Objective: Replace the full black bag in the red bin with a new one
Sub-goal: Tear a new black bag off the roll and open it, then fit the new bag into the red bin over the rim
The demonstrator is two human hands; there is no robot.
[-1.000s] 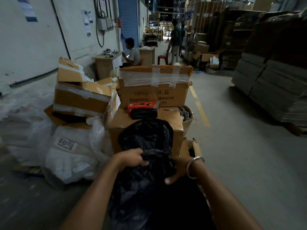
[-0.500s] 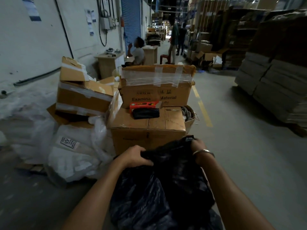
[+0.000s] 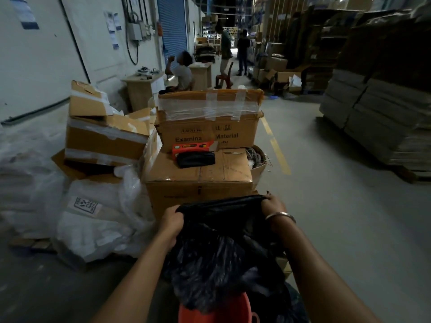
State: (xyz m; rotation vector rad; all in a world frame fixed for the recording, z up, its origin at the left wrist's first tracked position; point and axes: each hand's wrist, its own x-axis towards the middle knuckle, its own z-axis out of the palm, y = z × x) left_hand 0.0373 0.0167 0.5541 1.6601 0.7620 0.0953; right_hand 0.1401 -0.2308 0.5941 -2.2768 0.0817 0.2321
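A black plastic bag (image 3: 221, 257) hangs between my arms, its top edge stretched flat. My left hand (image 3: 171, 221) grips the top edge at its left end and my right hand (image 3: 271, 203), with a metal bangle at the wrist, grips the right end. Below the bag, at the bottom edge of the view, the rim of the red bin (image 3: 214, 310) shows; the bag's lower part reaches into it. A folded black bag (image 3: 196, 159) lies on the cardboard box (image 3: 198, 176) in front of me, beside an orange carton (image 3: 194, 146).
Stacked cardboard boxes (image 3: 207, 122) stand ahead, torn boxes (image 3: 105, 136) and white plastic sacks (image 3: 98, 215) to the left. Pallets of flat cardboard (image 3: 377, 108) line the right. A seated person (image 3: 180, 73) and two standing people (image 3: 233, 52) are further down the aisle.
The bag's bunched top, held close together a second ago, has been pulled apart into a wide flat edge. My hands moved outward. The red bin rim has come into view.
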